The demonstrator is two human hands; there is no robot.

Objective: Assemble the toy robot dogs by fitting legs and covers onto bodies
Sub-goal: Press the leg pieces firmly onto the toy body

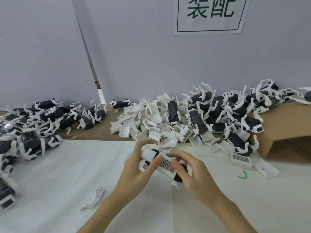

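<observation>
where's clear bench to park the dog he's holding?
Bare white sheet left of the hands, bordered by the loose leg and the left dog pile. Also near-right, below the green tie. Crowded: the cover heap just behind the held dog, and the pile on the cardboard box.

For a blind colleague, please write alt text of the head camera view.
Both hands, left hand and right hand, hold a toy robot dog above a white table. Behind lie a pile of white covers and heaps of dogs; a loose leg lies nearby.
</observation>
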